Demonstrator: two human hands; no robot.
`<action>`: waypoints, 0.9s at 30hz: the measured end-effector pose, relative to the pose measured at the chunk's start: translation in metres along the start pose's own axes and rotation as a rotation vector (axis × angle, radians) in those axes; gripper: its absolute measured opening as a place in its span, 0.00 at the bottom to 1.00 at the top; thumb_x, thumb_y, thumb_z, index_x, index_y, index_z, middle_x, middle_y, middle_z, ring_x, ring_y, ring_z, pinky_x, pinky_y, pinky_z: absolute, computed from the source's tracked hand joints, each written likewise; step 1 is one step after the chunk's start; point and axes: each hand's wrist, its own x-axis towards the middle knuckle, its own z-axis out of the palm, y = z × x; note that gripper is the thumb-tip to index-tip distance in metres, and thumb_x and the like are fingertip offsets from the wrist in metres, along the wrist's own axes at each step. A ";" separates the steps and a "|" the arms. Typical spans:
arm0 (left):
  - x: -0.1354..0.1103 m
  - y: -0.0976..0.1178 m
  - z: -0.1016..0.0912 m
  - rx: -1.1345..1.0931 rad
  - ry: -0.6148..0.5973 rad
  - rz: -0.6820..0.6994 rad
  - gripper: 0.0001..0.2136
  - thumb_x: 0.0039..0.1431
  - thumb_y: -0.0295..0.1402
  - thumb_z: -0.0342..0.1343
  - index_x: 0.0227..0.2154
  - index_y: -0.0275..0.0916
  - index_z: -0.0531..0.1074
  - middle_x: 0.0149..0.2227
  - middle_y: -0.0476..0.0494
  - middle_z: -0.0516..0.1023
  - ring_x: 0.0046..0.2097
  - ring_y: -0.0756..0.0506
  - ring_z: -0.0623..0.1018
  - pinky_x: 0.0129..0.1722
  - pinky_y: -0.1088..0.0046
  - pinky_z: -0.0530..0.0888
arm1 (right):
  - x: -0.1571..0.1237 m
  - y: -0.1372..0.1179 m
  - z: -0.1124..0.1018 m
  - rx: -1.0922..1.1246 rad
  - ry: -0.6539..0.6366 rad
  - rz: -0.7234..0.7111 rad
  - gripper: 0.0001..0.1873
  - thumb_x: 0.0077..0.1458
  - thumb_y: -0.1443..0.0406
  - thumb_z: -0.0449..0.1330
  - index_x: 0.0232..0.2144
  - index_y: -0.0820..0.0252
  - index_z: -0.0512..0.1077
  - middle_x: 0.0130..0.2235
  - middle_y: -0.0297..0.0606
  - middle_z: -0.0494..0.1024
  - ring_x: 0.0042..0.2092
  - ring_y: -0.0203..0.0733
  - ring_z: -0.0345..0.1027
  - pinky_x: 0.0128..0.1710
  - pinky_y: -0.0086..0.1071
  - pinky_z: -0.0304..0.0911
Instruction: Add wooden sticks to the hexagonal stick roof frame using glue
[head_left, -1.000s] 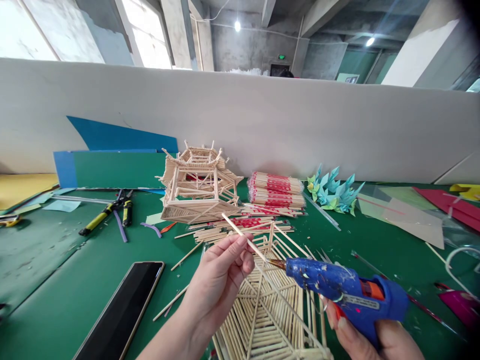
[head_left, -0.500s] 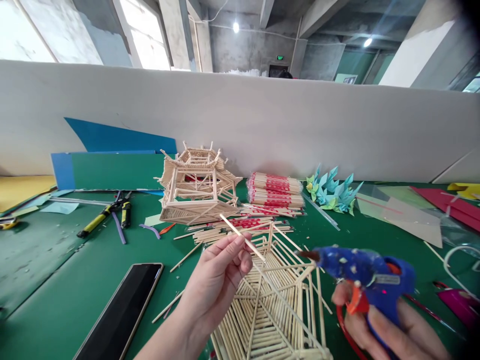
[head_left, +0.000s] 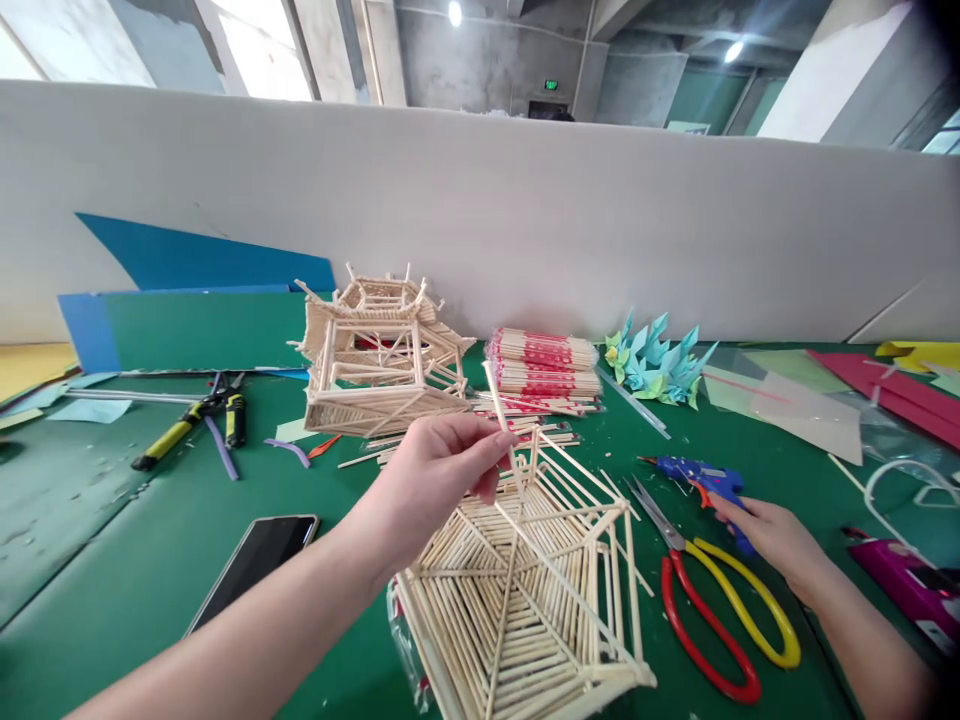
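Note:
My left hand [head_left: 435,470] pinches a thin wooden stick [head_left: 497,408] and holds it nearly upright over a flat hexagonal panel of glued sticks [head_left: 525,590] on the green table. My right hand [head_left: 772,535] rests on the table to the right, its fingers closed round the handle of a blue hot glue gun [head_left: 697,473] that lies on the mat with its nozzle pointing left. Scissors with red and yellow handles [head_left: 712,610] lie between the panel and my right hand.
A stick-built pavilion model [head_left: 375,350] stands at the back, with bundled chopsticks [head_left: 544,365] and paper cranes [head_left: 656,360] beside it. Yellow-handled pliers [head_left: 187,420] and a phone [head_left: 251,570] lie to the left. A white partition wall [head_left: 525,200] closes off the far side.
My right hand has moved the glue gun away from the stick and set it down on the mat to the right. My left hand has tilted the stick more upright.

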 end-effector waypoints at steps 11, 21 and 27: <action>0.035 0.000 0.007 0.371 -0.168 -0.007 0.13 0.51 0.33 0.52 0.14 0.37 0.66 0.15 0.55 0.53 0.19 0.54 0.51 0.19 0.75 0.48 | -0.021 -0.067 0.006 -0.077 -0.115 -0.161 0.22 0.48 0.49 0.53 0.38 0.57 0.70 0.36 0.40 0.75 0.37 0.46 0.69 0.35 0.35 0.64; 0.038 -0.012 0.011 0.516 -0.105 0.014 0.16 0.51 0.30 0.49 0.10 0.39 0.57 0.15 0.55 0.49 0.19 0.53 0.50 0.18 0.74 0.47 | -0.032 -0.140 0.052 0.178 -0.254 -0.433 0.15 0.52 0.56 0.54 0.36 0.59 0.71 0.34 0.38 0.75 0.35 0.41 0.69 0.32 0.29 0.64; 0.037 -0.017 0.012 0.641 -0.097 0.039 0.15 0.51 0.28 0.47 0.11 0.38 0.56 0.15 0.54 0.52 0.20 0.53 0.53 0.19 0.75 0.49 | -0.032 -0.145 0.064 0.222 -0.310 -0.445 0.13 0.53 0.58 0.54 0.37 0.58 0.70 0.32 0.36 0.74 0.33 0.39 0.67 0.32 0.28 0.63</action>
